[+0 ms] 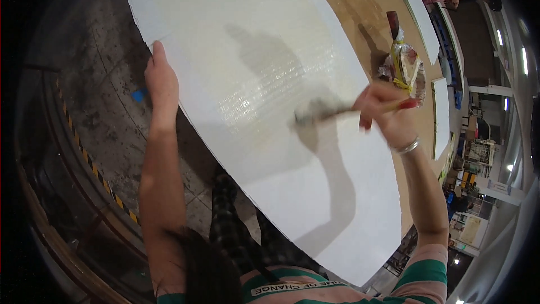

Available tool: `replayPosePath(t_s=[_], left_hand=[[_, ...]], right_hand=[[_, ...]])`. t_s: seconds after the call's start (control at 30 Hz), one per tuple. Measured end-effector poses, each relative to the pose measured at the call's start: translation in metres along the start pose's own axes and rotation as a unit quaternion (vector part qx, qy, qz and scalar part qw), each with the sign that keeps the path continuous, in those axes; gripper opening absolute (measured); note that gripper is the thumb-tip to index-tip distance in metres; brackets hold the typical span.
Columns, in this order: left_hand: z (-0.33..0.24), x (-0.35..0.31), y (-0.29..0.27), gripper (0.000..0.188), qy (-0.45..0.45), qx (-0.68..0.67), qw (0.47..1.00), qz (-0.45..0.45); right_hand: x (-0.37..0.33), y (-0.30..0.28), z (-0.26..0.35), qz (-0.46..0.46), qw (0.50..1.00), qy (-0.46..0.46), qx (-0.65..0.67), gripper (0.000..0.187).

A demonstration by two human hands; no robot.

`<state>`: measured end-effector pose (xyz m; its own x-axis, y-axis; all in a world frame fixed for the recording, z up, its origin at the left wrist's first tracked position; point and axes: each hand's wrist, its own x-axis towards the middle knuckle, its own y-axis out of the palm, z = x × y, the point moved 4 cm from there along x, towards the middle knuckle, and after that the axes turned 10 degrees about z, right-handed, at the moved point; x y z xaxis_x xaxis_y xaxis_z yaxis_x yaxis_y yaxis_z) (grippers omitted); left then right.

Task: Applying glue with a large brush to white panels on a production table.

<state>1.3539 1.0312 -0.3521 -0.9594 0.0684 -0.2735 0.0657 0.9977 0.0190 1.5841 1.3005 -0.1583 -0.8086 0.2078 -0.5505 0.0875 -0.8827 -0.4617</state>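
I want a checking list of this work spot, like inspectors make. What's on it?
Surface: brown wooden table, mostly covered by the board.
Job's things: large white flat board, a shiny wet patch mid-board; brush with blurred grey head touching it.
Clutter: crumpled clear plastic bag with yellow tie; narrow white panels.
Grippers: left hand grips the board's edge; right hand holds the brush.
Cables: nothing seen.
Surroundings: stained concrete floor, yellow-black hazard stripe, another person far off.

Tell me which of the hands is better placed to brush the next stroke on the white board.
Right. The right hand holds the brush, bristles on the white board beside the glossy patch. The left hand grips the board's left edge, steadying it.
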Motion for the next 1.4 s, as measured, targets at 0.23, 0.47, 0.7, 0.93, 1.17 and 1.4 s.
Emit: replayPosePath(t_s=[0.23, 0.47, 0.7, 0.93, 1.17, 1.4], left_hand=[[-0.005, -0.008, 0.001, 0.061, 0.006, -0.004, 1.000, -0.003], [-0.011, -0.012, 0.001, 0.064, -0.019, 0.046, 0.999, -0.018], [-0.019, -0.017, 0.009, 0.066, -0.028, 0.085, 0.996, -0.024], [-0.014, -0.009, 0.005, 0.066, -0.025, 0.110, 0.993, -0.039], [-0.019, -0.005, -0.006, 0.050, -0.012, 0.098, 0.994, -0.041], [-0.010, 0.004, -0.005, 0.062, 0.012, 0.092, 0.995, -0.029]], right_hand=[[0.030, 0.002, 0.055, -0.124, 0.983, -0.135, 0.028, 0.027], [0.073, 0.041, 0.089, -0.029, 0.990, -0.121, -0.066, 0.023], [0.099, 0.055, 0.104, -0.043, 0.973, -0.210, -0.089, 0.025], [0.079, 0.062, 0.118, -0.084, 0.948, -0.284, -0.121, 0.022], [0.028, 0.069, 0.088, 0.039, 0.941, -0.285, -0.178, 0.026], [-0.001, 0.102, 0.067, 0.101, 0.909, -0.321, -0.245, 0.024]])
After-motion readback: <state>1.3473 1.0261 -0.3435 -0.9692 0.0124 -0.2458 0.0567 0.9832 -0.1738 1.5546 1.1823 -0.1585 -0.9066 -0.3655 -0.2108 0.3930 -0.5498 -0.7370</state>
